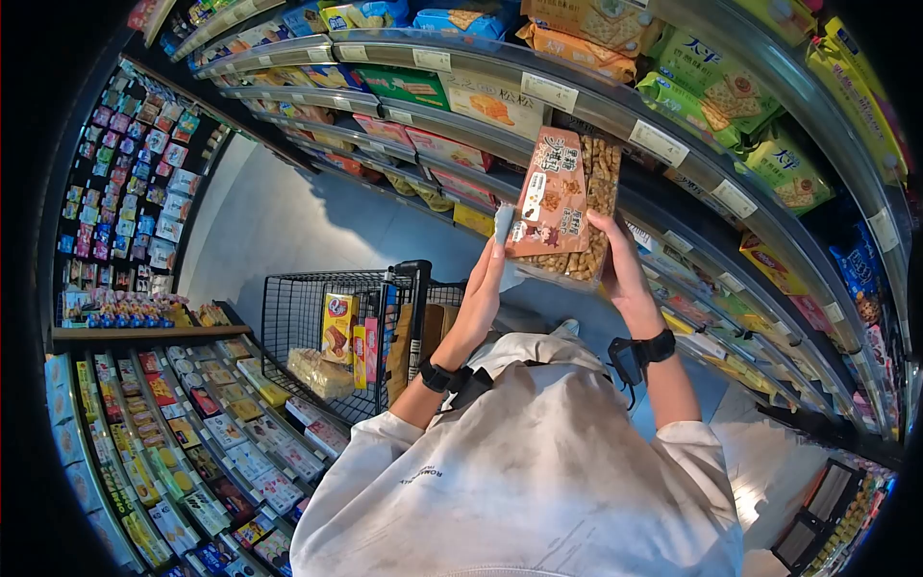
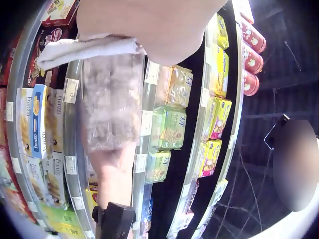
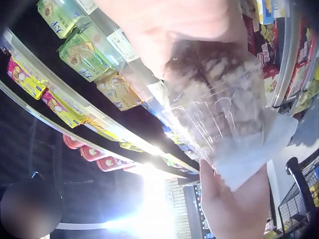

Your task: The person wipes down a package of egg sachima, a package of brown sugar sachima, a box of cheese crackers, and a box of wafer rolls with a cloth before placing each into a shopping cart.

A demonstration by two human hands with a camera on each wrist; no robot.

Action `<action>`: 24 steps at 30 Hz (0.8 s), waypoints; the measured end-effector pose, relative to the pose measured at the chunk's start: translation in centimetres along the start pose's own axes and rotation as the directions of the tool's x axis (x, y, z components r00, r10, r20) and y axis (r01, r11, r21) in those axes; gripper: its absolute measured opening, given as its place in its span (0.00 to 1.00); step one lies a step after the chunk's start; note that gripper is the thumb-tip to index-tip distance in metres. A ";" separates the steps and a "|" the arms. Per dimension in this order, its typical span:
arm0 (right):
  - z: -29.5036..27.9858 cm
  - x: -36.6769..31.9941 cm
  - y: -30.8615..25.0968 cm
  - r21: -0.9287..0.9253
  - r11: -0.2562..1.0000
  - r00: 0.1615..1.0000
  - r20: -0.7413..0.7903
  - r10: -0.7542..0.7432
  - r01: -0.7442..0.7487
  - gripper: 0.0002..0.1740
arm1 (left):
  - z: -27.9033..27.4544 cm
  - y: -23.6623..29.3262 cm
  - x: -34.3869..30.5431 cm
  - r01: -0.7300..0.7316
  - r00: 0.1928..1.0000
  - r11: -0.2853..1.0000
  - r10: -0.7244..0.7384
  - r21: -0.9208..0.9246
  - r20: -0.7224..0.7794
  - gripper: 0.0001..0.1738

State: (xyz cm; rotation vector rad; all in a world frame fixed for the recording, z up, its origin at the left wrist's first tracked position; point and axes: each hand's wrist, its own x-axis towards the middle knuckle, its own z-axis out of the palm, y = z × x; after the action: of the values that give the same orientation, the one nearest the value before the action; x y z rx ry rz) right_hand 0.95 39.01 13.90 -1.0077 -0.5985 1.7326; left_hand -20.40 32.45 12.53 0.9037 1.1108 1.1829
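A clear plastic pack of sachima pastry (image 1: 553, 207), brown and nutty-looking with a pinkish-brown printed label, is held up in front of the shelves. My left hand (image 1: 484, 284) grips its left edge, and a folded white tissue or cloth (image 2: 89, 51) is tucked between that hand and the pack. On the opposite side, my right hand (image 1: 623, 262) holds the right edge, thumb at the front. From the right wrist view, the see-through underside of the pack (image 3: 219, 99) shows, with both hands at its ends.
A black wire shopping cart (image 1: 336, 288) with several packaged foods stands to my left. Shelves of biscuits and crackers (image 1: 711, 87) curve along the front and right. A lower display of boxed snacks (image 1: 192, 423) lies at left, and grey floor (image 1: 279, 212) runs beyond the cart.
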 end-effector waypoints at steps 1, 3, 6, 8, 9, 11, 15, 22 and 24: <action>0.1 0.0 0.2 -0.002 1.000 1.000 0.005 -0.007 0.007 0.35 | 0.5 0.3 0.0 -0.009 1.000 1.000 0.009 -0.001 0.001 0.33; 0.3 0.0 0.8 0.073 0.997 1.000 0.007 0.016 -0.016 0.34 | 1.3 1.3 -0.2 -0.123 0.992 0.991 0.124 0.050 -0.004 0.31; 1.2 -0.7 0.9 0.144 0.986 0.997 0.012 0.080 -0.081 0.31 | 1.9 2.6 -0.2 -0.196 0.976 0.969 0.208 0.154 -0.070 0.29; 1.7 -1.1 1.0 0.210 0.967 0.990 0.027 0.140 -0.142 0.28 | 2.2 2.4 0.5 -0.304 0.929 0.924 0.341 0.233 -0.142 0.28; 1.8 -1.3 1.2 0.209 0.968 0.990 0.029 0.135 -0.139 0.28 | 2.2 2.4 0.7 -0.308 0.928 0.922 0.346 0.232 -0.141 0.28; 1.9 -1.6 1.5 0.272 0.950 0.988 0.061 0.144 -0.155 0.26 | 1.8 2.7 1.1 -0.280 0.930 0.930 0.324 0.237 -0.175 0.27; 2.1 -1.8 1.3 0.217 0.976 1.000 0.002 0.012 -0.012 0.25 | 0.6 1.3 1.6 -0.188 0.981 0.982 0.188 0.002 -0.057 0.33; 0.5 -1.7 1.7 0.290 0.957 1.000 -0.029 0.002 0.006 0.27 | 1.4 0.8 -0.3 -0.337 0.940 0.862 0.333 0.378 0.077 0.39; 0.5 -1.8 2.0 0.289 0.953 0.994 -0.082 -0.070 0.091 0.27 | 1.9 1.1 -1.3 -0.212 0.977 0.929 0.206 0.302 0.053 0.39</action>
State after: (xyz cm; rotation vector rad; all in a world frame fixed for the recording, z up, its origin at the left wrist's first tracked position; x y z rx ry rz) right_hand -0.21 36.61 13.25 -0.8199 -0.3206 1.6484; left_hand -18.87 31.43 14.25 1.2980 1.2254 1.1874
